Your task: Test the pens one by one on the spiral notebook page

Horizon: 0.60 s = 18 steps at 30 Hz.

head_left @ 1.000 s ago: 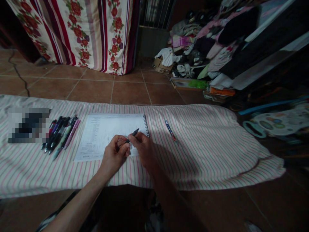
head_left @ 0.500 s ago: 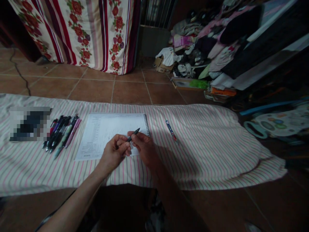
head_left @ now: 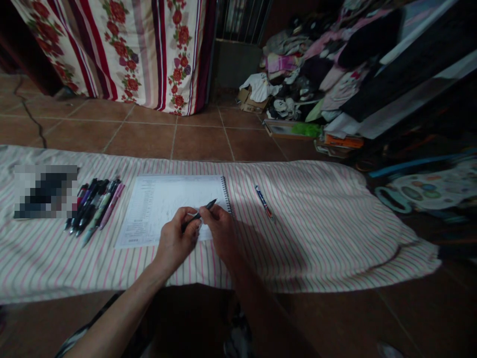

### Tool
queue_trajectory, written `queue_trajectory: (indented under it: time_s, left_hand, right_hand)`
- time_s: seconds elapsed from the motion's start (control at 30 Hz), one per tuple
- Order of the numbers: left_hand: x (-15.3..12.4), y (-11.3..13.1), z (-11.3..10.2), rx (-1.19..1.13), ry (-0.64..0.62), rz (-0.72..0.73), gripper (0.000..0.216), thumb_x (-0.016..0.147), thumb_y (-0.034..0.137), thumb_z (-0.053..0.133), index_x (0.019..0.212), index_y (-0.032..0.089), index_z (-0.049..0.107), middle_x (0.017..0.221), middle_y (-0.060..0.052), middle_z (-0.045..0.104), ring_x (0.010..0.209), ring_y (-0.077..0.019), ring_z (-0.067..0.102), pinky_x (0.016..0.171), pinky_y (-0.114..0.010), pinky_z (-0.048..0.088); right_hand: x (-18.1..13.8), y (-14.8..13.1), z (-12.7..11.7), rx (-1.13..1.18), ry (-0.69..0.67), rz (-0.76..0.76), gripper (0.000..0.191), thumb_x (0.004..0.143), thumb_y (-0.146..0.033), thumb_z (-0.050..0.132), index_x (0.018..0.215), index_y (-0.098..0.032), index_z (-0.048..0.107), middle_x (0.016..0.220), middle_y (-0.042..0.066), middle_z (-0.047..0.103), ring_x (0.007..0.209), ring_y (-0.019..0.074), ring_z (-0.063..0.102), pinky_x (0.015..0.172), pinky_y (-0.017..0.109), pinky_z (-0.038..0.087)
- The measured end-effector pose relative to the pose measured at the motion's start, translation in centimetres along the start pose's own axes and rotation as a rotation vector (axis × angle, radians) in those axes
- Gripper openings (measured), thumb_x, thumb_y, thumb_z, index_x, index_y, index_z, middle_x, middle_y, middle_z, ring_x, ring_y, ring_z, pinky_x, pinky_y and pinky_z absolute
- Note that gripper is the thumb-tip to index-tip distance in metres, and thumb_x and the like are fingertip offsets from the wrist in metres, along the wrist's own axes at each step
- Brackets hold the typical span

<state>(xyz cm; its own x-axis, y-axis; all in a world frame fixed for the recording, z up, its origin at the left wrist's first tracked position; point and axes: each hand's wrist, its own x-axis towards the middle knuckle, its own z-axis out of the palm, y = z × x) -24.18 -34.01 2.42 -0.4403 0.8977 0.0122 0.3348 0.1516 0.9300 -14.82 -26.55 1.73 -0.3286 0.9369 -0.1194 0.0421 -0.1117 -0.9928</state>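
Grip of left hand [head_left: 176, 237], right hand [head_left: 221, 227] closed round dark pen [head_left: 211, 204] over notebook [head_left: 175, 191] — handling step, seemingly; next move wants steadiness.

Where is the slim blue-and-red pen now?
The pen lies on the pink-striped cloth, right of centre in the head view, just right of the white spiral-bound notebook and the right hand.

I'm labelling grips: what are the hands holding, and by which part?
A dark pen: the left hand holds its nearer end; the right hand pinches it just behind the far tip.
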Motion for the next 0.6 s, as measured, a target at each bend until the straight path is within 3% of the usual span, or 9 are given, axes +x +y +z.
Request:
queue_trajectory:
  time_s: [0.07, 0.17, 0.27, 0.43, 0.6]
  left_hand:
    - [0.2, -0.1, -0.1, -0.095, -0.019, -0.023, 0.022, 0.083, 0.034, 0.05, 0.1, 0.021, 0.052, 0.062, 0.005, 0.056, 0.054, -0.0119, 0.053, 0.056, -0.025, 0.042]
    - [0.5, 0.0, -0.1, -0.295, -0.01, -0.119, 0.027, 0.079, 0.036, 0.055, 0.098, 0.018, 0.055, 0.061, 0.004, 0.056, 0.052, -0.0107, 0.052, 0.052, -0.024, 0.042]
    - [0.5, 0.2, -0.2, -0.474, -0.026, -0.22, 0.033, 0.071, 0.037, 0.063, 0.094, 0.014, 0.057, 0.06, 0.002, 0.059, 0.05, -0.0102, 0.053, 0.049, -0.023, 0.041]
    - [0.3, 0.5, -0.1, -0.61, -0.089, -0.306, 0.035, 0.065, 0.034, 0.069, 0.092, 0.013, 0.061, 0.058, 0.001, 0.062, 0.046, -0.0081, 0.052, 0.049, -0.021, 0.04]
    - [0.2, 0.7, 0.0, -0.656, -0.118, -0.331, 0.031, 0.064, 0.031, 0.071, 0.088, 0.013, 0.063, 0.057, 0.001, 0.062, 0.044, -0.0067, 0.051, 0.047, -0.02, 0.038]
  right_hand:
    - [0.1, -0.2, -0.3, 0.093, -0.046, 0.0, 0.03, 0.069, -0.046, 0.063, 0.069, -0.017, 0.064, 0.058, -0.003, 0.054, 0.057, 0.01, 0.044, 0.055, 0.024, 0.035]
    - [0.3, -0.4, -1.0, 0.245, -0.071, 0.021, 0.038, 0.072, -0.05, 0.061, 0.092, -0.02, 0.069, 0.085, 0.003, 0.067, 0.072, 0.0133, 0.053, 0.062, 0.025, 0.04]
    - [0.5, -0.4, -1.6, 0.325, -0.055, 0.083, 0.038, 0.071, -0.05, 0.063, 0.096, -0.022, 0.07, 0.101, 0.005, 0.067, 0.083, 0.0153, 0.054, 0.069, 0.027, 0.041]
    - [0.5, -1.0, -2.0, 0.36, -0.078, 0.168, 0.034, 0.065, -0.046, 0.069, 0.091, -0.023, 0.073, 0.092, 0.003, 0.068, 0.082, 0.0142, 0.053, 0.075, 0.027, 0.039]
    - [0.6, -1.3, -1.9, 0.433, -0.064, 0.186, 0.027, 0.057, -0.037, 0.075, 0.08, -0.022, 0.074, 0.079, 0.001, 0.067, 0.069, 0.0124, 0.052, 0.065, 0.026, 0.039]
